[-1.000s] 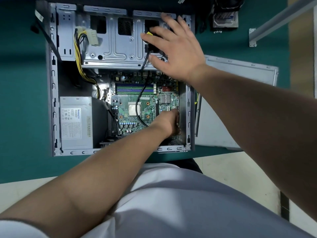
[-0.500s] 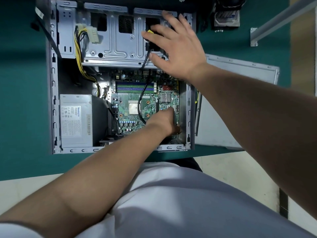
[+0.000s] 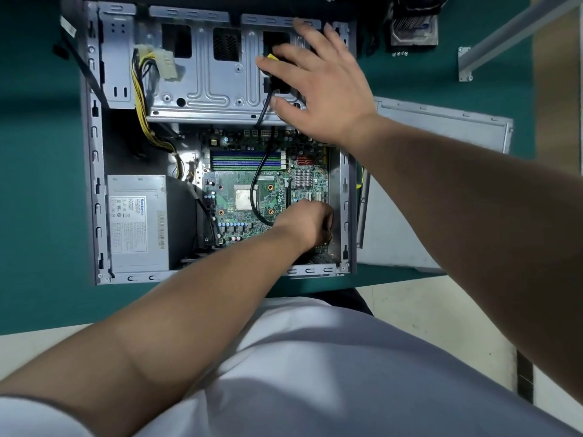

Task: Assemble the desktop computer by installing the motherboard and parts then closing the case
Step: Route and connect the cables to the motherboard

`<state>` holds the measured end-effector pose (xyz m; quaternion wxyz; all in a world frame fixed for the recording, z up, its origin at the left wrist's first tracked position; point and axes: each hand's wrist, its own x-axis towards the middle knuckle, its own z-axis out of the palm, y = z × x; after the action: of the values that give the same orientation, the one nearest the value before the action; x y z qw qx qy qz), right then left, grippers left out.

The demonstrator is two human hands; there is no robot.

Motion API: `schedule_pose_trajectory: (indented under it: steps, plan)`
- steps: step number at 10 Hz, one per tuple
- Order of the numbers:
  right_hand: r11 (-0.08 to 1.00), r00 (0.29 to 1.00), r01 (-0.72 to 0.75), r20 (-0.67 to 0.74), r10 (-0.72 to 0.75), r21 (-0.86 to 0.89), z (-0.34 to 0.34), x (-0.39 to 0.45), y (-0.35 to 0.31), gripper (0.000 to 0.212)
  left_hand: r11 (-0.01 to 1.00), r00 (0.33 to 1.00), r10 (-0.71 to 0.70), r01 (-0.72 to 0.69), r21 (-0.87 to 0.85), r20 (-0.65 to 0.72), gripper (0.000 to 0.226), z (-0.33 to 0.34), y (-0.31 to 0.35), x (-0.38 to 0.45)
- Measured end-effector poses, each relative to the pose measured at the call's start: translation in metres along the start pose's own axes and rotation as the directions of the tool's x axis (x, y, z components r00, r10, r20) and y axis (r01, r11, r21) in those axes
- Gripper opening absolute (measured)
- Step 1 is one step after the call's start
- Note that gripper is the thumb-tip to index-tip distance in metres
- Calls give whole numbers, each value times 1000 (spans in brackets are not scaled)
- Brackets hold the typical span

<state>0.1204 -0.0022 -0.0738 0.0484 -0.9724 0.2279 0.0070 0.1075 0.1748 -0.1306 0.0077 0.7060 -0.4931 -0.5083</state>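
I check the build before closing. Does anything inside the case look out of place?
Yes: a black cable loops loosely across the motherboard, over the memory slots and beside the bare processor. The side panel lies off the case.

The motherboard (image 3: 252, 197) lay in the case (image 3: 94, 171); the power supply (image 3: 137, 222) sat at its nine o'clock, the drive cage (image 3: 205, 83) at twelve. The side panel (image 3: 441, 134) lay outside at three o'clock.

Matt grey sheet-metal case (image 3: 94, 171), glossy green motherboard (image 3: 271, 190), matt teal table mat (image 3: 38, 184)
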Motion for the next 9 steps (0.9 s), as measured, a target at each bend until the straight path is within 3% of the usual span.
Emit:
schedule_pose_trajectory:
  steps: [6, 7, 8, 9]
  plan:
    - [1000, 1000, -1, 5, 1, -1, 0, 1, 0, 58, 997, 997, 67, -68, 49, 24, 41, -5, 6, -11]
    - [1000, 1000, -2, 6, 2, -6, -1, 1, -1, 58, 997, 998, 57, -58, 44, 23, 35, -5, 4, -12]
    - [1000, 1000, 1, 7, -1, 0, 0, 0, -1, 58, 999, 999, 32, -32, 4, 26, 14, -5, -1, -12]
    - [1000, 1000, -1, 5, 1, 0, -1, 1, 0, 58, 999, 999, 28, -27, -19, 17, 14, -4, -2, -11]
